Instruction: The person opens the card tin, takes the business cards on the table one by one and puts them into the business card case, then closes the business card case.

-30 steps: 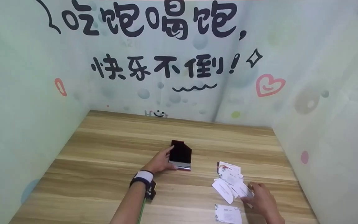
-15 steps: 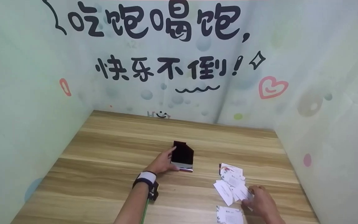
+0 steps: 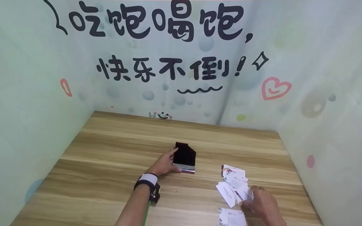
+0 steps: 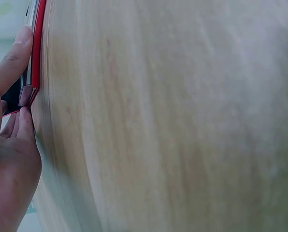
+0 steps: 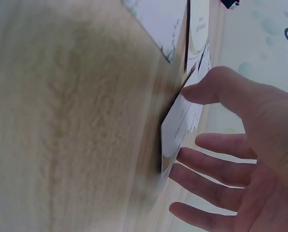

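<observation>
My left hand [image 3: 162,165] holds a flat black case [image 3: 184,156] with a silvery band at its near end. In the left wrist view its red edge [image 4: 36,53] shows, with a finger on top and other fingertips against the end. At the right, my right hand [image 3: 264,203] pinches a white business card [image 5: 175,129] by its edges, thumb on one side and fingertips on the other. That card lies at the near right of a loose, overlapping pile of white cards [image 3: 235,181]. Part of it is hidden behind the fingers.
Nearer me lies a separate printed card [image 3: 232,216], apart from the pile. The wood-grain table [image 3: 112,141] is bounded by pale printed walls [image 3: 181,103] at the back and both sides. A strap with a dark device [image 3: 154,192] sits on my left wrist.
My right hand has shifted slightly left with the card, and a dark strip now shows between cards in the pile. The left hand keeps its hold on the case. The head view moved a little.
</observation>
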`<state>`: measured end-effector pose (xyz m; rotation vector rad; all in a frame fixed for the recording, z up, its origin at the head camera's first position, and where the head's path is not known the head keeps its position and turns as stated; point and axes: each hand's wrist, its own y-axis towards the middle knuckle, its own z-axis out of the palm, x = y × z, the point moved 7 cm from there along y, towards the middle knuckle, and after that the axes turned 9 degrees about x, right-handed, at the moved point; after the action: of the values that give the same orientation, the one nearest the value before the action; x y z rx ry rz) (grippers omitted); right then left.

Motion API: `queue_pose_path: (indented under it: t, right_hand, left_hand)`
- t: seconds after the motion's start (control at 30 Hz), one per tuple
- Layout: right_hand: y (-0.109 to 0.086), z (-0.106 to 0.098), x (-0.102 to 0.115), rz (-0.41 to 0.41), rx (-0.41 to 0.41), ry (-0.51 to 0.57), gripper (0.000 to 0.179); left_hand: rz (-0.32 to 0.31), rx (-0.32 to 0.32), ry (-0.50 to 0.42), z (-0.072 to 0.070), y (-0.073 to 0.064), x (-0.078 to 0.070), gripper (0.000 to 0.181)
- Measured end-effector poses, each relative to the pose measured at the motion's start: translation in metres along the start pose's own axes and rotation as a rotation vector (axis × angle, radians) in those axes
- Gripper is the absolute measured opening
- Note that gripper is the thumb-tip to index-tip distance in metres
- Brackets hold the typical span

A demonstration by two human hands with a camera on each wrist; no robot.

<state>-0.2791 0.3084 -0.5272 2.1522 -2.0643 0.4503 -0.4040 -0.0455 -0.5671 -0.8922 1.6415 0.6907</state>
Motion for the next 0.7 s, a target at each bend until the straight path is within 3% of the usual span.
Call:
queue_pose_path:
  t: [0.4,0.7]
  right_hand:
    - [0.021,-0.017,0.017,-0.046,-0.023,-0.059,0.084]
    - [0.045,-0.031,0.052,-0.150,-0.084,-0.142,0.079]
  left_hand:
    - [0.004,-0.020,0.035,0.000,0.000,-0.002,0.099]
    - [-0.001,-0.030,0.034,0.002,-0.002,-0.003,0.099]
